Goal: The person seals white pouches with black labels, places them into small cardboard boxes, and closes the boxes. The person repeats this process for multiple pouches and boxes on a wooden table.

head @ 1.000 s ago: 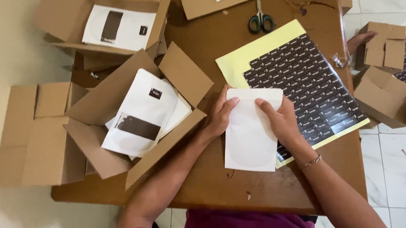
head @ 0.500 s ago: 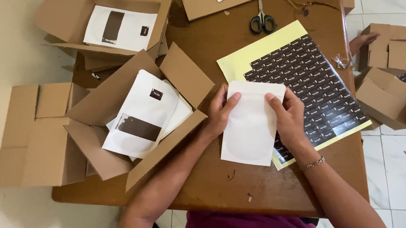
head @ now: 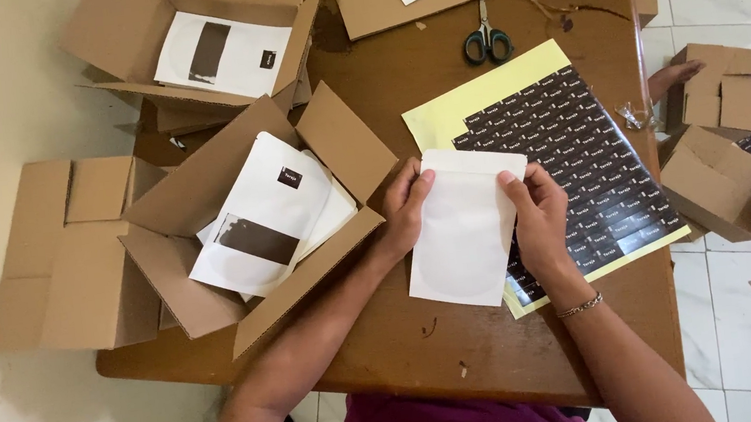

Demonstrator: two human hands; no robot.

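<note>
Nearest you, your left hand (head: pixel 408 208) and your right hand (head: pixel 539 222) both grip the flat white paper pouch (head: pixel 463 230), one on each long edge near its top. The left fingers curl round the left edge with the thumb laid on the face. The right thumb presses the upper right corner, with the other fingers behind, as far as the view shows. The pouch lies just above the brown wooden table (head: pixel 427 345), its long axis running from you away, tilted slightly right at the far end. It sits squarely between the hands, so neither is nearer. Its right side overlaps the yellow backing sheet of dark rectangular stickers (head: pixel 573 144), which lies just right of your right hand.

Against the view a second ago, the pouch has turned a little clockwise and sits slightly farther from you; your right hand has slid up its edge toward the top corner, and your left thumb has come further onto the face.

To your left stands an open brown cardboard box (head: pixel 243 281) holding more white pouches with dark windows (head: pixel 265 218). Beyond it is a second open cardboard box (head: pixel 188 17) with another pouch inside. Black-handled scissors (head: pixel 486 39) lie at the far side of the table. Off to the right, another person's hand (head: pixel 673 75) rests by small folded cardboard boxes (head: pixel 721 91) on the tiled floor.
</note>
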